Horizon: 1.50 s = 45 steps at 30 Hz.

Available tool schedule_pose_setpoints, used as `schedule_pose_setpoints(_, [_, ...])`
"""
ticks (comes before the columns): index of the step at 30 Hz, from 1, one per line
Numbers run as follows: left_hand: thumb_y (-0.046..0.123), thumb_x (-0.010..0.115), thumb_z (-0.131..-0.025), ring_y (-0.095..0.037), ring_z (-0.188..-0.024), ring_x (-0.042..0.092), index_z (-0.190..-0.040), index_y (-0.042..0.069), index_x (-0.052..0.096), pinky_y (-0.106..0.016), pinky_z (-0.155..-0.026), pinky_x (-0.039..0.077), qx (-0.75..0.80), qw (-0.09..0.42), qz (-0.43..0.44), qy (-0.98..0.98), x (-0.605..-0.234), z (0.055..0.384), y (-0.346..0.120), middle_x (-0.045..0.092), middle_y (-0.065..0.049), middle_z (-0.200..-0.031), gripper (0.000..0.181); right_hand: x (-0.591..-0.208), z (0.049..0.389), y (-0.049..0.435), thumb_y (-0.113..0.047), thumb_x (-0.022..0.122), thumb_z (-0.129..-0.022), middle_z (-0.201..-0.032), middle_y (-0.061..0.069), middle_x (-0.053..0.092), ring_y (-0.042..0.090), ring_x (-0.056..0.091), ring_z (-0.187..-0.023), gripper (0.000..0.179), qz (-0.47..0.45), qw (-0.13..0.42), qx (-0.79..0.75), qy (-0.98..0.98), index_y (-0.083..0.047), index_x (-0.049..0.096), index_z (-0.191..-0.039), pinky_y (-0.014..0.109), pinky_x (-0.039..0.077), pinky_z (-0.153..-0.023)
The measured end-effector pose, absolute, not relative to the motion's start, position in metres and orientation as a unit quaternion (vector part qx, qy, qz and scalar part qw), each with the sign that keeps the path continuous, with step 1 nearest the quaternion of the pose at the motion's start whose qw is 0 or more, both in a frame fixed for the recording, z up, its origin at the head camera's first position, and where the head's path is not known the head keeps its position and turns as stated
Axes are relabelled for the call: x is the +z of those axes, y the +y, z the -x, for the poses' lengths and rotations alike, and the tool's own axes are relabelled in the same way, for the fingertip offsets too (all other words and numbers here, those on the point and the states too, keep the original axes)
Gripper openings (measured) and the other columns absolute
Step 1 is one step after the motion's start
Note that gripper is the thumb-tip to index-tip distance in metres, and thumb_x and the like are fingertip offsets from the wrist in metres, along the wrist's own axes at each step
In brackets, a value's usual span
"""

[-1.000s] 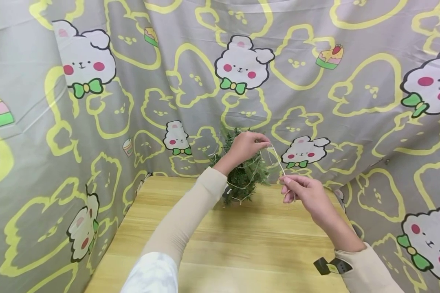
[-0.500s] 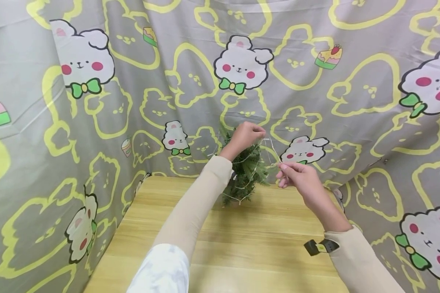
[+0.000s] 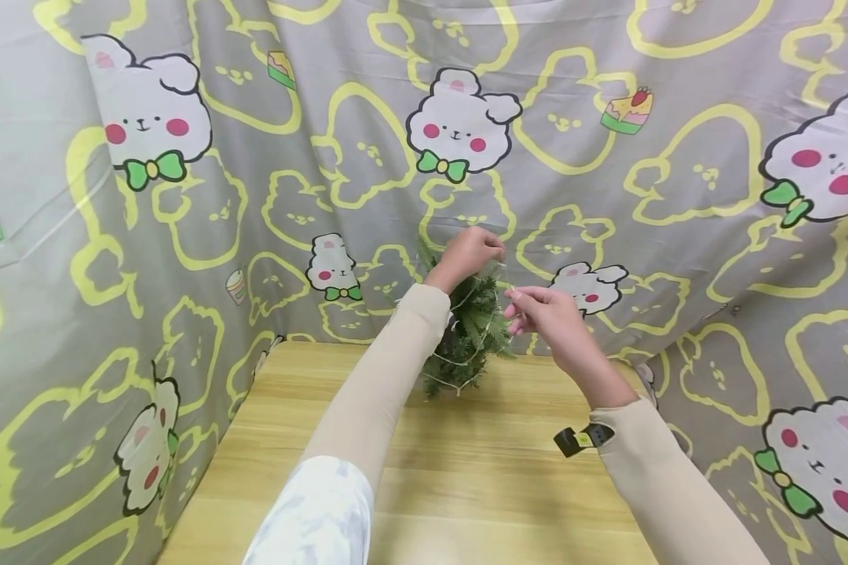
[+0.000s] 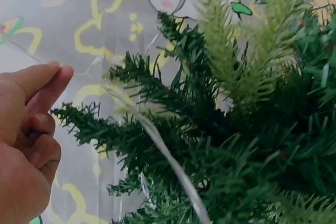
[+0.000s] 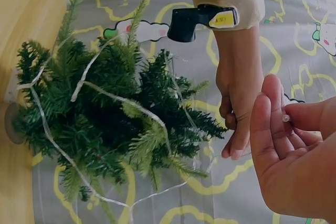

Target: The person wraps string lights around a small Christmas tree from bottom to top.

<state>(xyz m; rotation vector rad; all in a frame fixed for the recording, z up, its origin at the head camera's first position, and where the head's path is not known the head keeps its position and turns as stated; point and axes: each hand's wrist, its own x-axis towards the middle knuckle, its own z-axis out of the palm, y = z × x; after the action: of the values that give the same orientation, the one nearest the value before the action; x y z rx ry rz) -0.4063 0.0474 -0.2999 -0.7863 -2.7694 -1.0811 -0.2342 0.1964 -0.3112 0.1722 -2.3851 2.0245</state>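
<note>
A small artificial Christmas tree [image 3: 475,326] stands on the table, its dark green branches mixed with lighter sprigs. Clear string lights [image 4: 159,141] wind loosely around it. Above the treetop, my left hand [image 3: 469,255] pinches the light wire between thumb and forefinger, as the left wrist view [image 4: 23,140] shows. My right hand [image 3: 550,314] is just right of the tree and lower, pinching the same string between thumb and fingers. A tiny clear bulb [image 5: 286,118] shows by its thumb in the right wrist view. A thin length of wire runs between both hands.
The wooden table [image 3: 466,471] reaches back to a grey curtain [image 3: 579,180] printed with bunnies, which hangs close behind the tree and on both sides. A dark round base [image 5: 14,123] shows under the tree. A black wrist camera [image 3: 572,442] sits on the right sleeve.
My right hand has moved up and left, closer to the tree and to my left hand. My left hand has risen slightly. The wire between them spans a shorter distance.
</note>
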Motion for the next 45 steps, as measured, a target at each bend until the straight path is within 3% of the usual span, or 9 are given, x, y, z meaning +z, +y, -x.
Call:
schedule_pose_setpoints(9, [0.021,0.071,-0.095,-0.015,-0.102,0.067,-0.107,0.007,0.079,-0.030,-0.089,0.053,-0.471,0.044,0.244,-0.846,-0.305,0.422,0.030,0.076,-0.004,-0.112,0.020,-0.303,0.248,0.183,-0.023,0.058,-0.104,-0.080,0.000,0.071,0.009,0.069,-0.062,0.036,-0.062,0.003,0.645,-0.762,0.004,0.063,-0.127,0.031,0.061,-0.069])
schedule_pose_setpoints(17, [0.017,0.071,-0.094,-0.018,-0.083,0.065,-0.106,0.003,0.078,-0.024,-0.071,0.050,-0.543,0.087,0.196,-0.812,-0.327,0.421,0.011,0.078,-0.007,-0.105,0.019,-0.299,0.258,0.179,-0.027,0.059,-0.103,-0.090,0.011,0.072,0.012,0.069,-0.064,0.034,-0.065,-0.001,0.604,-0.795,0.001,0.066,-0.123,0.034,0.061,-0.072])
schedule_pose_setpoints(22, [0.020,0.070,-0.097,-0.023,-0.096,0.070,-0.107,0.008,0.078,-0.028,-0.077,0.053,-0.530,0.104,0.187,-0.821,-0.335,0.415,-0.006,0.077,-0.006,-0.105,0.018,-0.299,0.262,0.180,-0.027,0.061,-0.103,-0.085,0.006,0.072,0.012,0.069,-0.063,0.034,-0.068,-0.004,0.593,-0.802,0.001,0.066,-0.122,0.031,0.060,-0.069])
schedule_pose_setpoints(25, [0.020,0.069,-0.097,-0.024,-0.096,0.070,-0.107,0.007,0.077,-0.032,-0.080,0.054,-0.521,0.104,0.191,-0.826,-0.339,0.412,-0.017,0.077,-0.007,-0.105,0.017,-0.300,0.264,0.181,-0.026,0.061,-0.103,-0.085,0.006,0.072,0.013,0.068,-0.063,0.035,-0.070,-0.008,0.591,-0.804,0.002,0.065,-0.123,0.032,0.060,-0.070])
schedule_pose_setpoints(32, [0.016,0.068,-0.098,-0.018,-0.094,0.068,-0.109,0.006,0.075,-0.032,-0.084,0.054,-0.488,0.104,0.209,-0.841,-0.355,0.403,-0.036,0.076,-0.006,-0.106,0.017,-0.309,0.263,0.182,-0.024,0.061,-0.102,-0.096,0.016,0.073,0.015,0.069,-0.066,0.033,-0.054,-0.027,0.574,-0.817,0.001,0.063,-0.125,0.040,0.061,-0.077])
schedule_pose_setpoints(36, [0.018,0.067,-0.098,-0.019,-0.097,0.069,-0.110,0.010,0.075,-0.034,-0.087,0.055,-0.455,0.098,0.227,-0.855,-0.361,0.394,-0.042,0.075,-0.004,-0.112,0.016,-0.323,0.260,0.186,-0.021,0.061,-0.102,-0.098,0.019,0.073,0.019,0.072,-0.070,0.032,-0.045,-0.040,0.566,-0.822,0.003,0.063,-0.123,0.037,0.062,-0.075])
schedule_pose_setpoints(45, [0.017,0.067,-0.098,-0.022,-0.115,0.065,-0.113,0.010,0.074,-0.035,-0.104,0.050,-0.349,0.140,0.288,-0.881,-0.368,0.387,-0.049,0.072,-0.006,-0.120,0.018,-0.368,0.249,0.187,-0.015,0.062,-0.101,-0.095,0.020,0.074,0.030,0.075,-0.082,0.030,-0.057,-0.025,0.542,-0.838,0.010,0.065,-0.118,0.033,0.061,-0.076])
